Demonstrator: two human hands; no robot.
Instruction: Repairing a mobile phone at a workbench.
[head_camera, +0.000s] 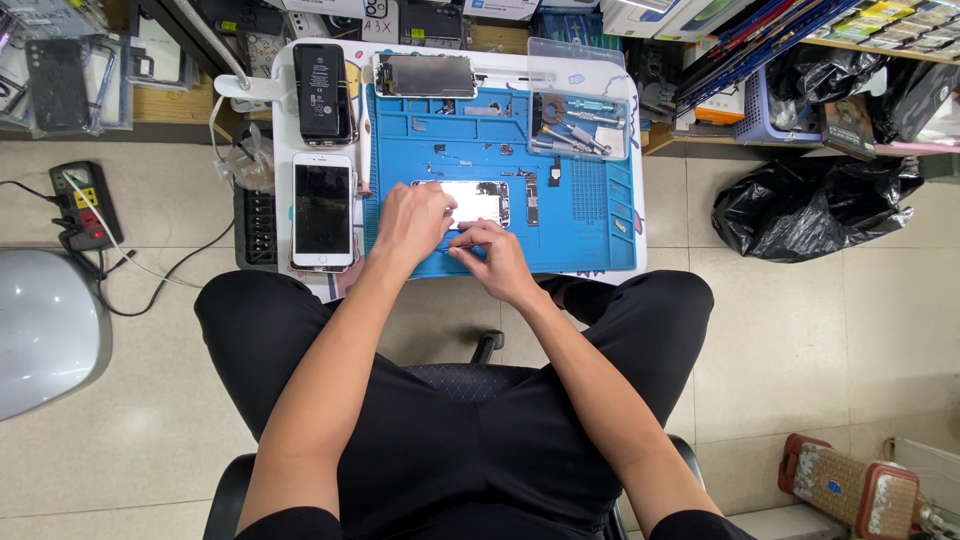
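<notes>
An opened phone (490, 202) lies on a blue work mat (590, 225), its inner parts showing. My left hand (412, 222) rests on the phone's left end and holds it down. My right hand (492, 255) sits just below the phone, fingers pinched on a thin tool (452, 250) that points left along the phone's lower edge. A white phone with a dark screen (322, 208) lies left of the mat. A black phone back (320, 92) lies above it.
A detached screen (425, 76) lies at the mat's top edge. A clear tray of tools (580, 125) sits at top right. The small white table (640, 215) ends near my knees. A power strip (85, 205) and black bag (810, 205) are on the floor.
</notes>
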